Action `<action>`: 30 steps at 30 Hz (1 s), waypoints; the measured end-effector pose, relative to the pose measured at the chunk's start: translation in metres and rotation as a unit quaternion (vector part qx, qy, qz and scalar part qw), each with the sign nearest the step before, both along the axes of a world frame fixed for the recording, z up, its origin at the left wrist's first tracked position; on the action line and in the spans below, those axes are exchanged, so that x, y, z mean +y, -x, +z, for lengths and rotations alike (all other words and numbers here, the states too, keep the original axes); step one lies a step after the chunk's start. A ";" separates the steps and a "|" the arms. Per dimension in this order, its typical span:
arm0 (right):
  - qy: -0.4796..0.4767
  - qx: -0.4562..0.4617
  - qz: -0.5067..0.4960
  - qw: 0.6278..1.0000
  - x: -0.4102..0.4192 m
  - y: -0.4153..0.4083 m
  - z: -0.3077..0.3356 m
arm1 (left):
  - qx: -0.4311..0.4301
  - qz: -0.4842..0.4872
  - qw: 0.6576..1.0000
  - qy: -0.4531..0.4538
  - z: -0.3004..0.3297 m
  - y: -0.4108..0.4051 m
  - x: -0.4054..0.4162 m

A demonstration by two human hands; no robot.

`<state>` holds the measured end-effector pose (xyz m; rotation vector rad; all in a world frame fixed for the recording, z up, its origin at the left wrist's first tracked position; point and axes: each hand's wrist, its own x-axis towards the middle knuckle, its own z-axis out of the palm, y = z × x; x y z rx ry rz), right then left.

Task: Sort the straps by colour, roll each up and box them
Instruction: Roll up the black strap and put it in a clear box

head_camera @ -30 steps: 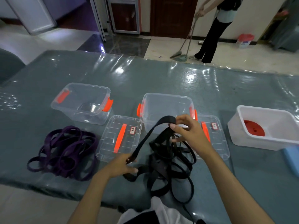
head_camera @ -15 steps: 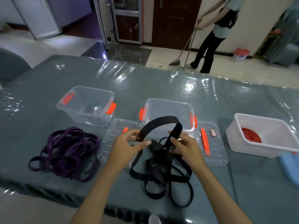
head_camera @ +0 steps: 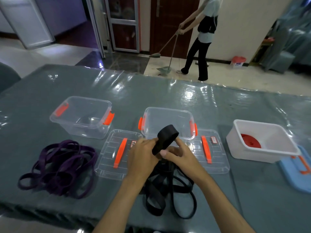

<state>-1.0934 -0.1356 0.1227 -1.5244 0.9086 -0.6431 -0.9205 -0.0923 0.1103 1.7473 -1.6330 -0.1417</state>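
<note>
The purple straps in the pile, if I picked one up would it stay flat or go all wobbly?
Probably wobbly. The purple straps lie in loose, curving loops on the table, so they look floppy, not stiff. They overlap, so lifting one may drag others along. They look thin and likely light. The black strap bends easily between the left hand and right hand.

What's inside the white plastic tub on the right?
A red rolled strap lies on the floor of the white plastic tub. The near wall hides the floor behind it.
</note>
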 end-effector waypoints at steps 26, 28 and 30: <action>0.031 -0.042 -0.219 0.974 -0.052 0.002 -0.001 | 0.148 -0.075 0.986 0.009 -0.001 0.010 -0.050; 0.022 -0.054 -0.228 0.972 -0.063 0.008 0.002 | 0.126 -0.091 0.988 0.000 -0.002 0.008 -0.056; 0.028 -0.048 -0.213 0.976 -0.072 0.013 0.005 | 0.141 -0.104 0.985 -0.014 -0.004 0.007 -0.061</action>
